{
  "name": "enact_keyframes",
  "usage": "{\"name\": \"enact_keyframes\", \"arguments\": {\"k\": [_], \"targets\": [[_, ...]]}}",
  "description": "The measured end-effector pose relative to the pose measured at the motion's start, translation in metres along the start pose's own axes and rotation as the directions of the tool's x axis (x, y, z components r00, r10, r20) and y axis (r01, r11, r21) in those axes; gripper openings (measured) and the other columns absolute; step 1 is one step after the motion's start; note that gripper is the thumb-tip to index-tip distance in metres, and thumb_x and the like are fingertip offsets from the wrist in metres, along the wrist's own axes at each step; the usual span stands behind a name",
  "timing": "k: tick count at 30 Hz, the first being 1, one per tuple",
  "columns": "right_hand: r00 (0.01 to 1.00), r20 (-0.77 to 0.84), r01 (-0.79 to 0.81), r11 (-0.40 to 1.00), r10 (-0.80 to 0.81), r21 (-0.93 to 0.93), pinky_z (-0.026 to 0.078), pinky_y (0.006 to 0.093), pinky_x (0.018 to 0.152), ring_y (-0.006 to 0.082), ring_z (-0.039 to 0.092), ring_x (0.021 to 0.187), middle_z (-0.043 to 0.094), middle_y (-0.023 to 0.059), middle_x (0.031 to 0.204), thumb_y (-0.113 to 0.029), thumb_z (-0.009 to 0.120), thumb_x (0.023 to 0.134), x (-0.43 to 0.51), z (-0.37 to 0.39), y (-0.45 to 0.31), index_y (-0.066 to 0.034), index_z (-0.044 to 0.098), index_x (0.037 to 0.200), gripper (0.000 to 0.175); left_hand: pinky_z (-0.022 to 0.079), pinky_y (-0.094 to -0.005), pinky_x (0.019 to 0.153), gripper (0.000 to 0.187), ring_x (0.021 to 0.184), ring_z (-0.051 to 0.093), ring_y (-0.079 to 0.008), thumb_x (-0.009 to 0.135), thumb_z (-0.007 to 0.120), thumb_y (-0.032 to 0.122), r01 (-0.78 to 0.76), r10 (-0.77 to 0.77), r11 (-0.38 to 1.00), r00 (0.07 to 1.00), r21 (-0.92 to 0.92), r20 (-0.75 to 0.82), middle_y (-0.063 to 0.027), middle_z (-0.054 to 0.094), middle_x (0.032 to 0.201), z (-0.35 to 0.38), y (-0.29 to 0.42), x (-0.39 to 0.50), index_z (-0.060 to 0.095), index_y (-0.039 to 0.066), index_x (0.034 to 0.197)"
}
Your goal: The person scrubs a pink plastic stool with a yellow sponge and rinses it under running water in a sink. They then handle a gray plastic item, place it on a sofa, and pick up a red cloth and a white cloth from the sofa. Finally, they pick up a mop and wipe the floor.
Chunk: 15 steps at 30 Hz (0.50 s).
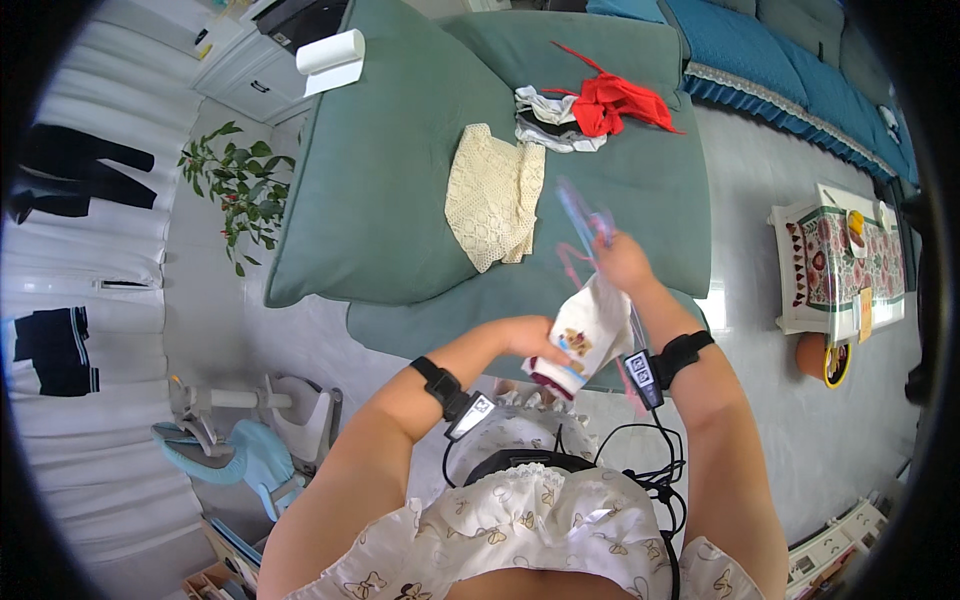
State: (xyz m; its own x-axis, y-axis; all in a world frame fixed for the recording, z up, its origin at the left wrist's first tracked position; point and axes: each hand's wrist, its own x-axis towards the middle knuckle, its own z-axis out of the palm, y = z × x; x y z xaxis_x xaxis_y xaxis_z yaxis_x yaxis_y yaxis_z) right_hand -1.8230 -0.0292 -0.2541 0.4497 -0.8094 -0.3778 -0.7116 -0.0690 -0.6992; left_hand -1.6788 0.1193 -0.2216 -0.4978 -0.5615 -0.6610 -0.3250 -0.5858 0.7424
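A small white cloth garment point(596, 322) hangs between my hands over the front of the sofa. It bears a brown printed figure and a dark red edge. My left hand point(534, 339) grips its lower left side. My right hand point(624, 262) is closed at the top, around a blurred translucent hanger point(576, 206) that points up over the seat. A pink strap point(571, 259) loops out beside the garment. Which fingers hold the cloth and which the hanger is hidden in my right hand.
On the green sofa point(390, 187) lie a cream crocheted cloth point(493, 202), white and black clothes point(551, 120), a red garment point(619, 103) and a paper roll point(334, 52). A table point(799, 319) stands right, a potted plant point(240, 180) left. Black cables point(664, 472) hang by my right arm.
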Motion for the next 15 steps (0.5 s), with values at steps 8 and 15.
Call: {"name": "enact_keyframes", "arguments": {"k": [8, 15], "targets": [[0.930, -0.364, -0.085, 0.993, 0.050, -0.082, 0.044, 0.0425, 0.067, 0.0362, 0.056, 0.076, 0.059, 0.0167, 0.079, -0.031, 0.044, 0.085, -0.004, -0.098, 0.039, -0.0065, 0.054, 0.094, 0.028, 0.043, -0.0276, 0.081, 0.042, 0.092, 0.055, -0.0150, 0.071, 0.066, 0.010, -0.073, 0.013, 0.934, 0.985, -0.350, -0.170, -0.0080, 0.058, 0.106, -0.014, -0.046, -0.028, 0.053, 0.000, 0.110], [0.926, -0.375, -0.085, 0.951, -0.035, -0.299, 0.043, 0.0427, 0.068, 0.0357, 0.055, 0.079, 0.058, 0.0170, 0.084, -0.030, 0.041, 0.087, -0.043, -0.115, 0.045, -0.0051, 0.054, 0.095, 0.029, 0.045, -0.0290, 0.073, 0.041, 0.085, 0.056, -0.0162, 0.073, 0.065, 0.019, 0.205, -0.242, 0.912, 0.968, -0.357, -0.064, -0.0048, 0.059, 0.101, 0.002, -0.132, 0.012, 0.053, 0.004, 0.110]]}}
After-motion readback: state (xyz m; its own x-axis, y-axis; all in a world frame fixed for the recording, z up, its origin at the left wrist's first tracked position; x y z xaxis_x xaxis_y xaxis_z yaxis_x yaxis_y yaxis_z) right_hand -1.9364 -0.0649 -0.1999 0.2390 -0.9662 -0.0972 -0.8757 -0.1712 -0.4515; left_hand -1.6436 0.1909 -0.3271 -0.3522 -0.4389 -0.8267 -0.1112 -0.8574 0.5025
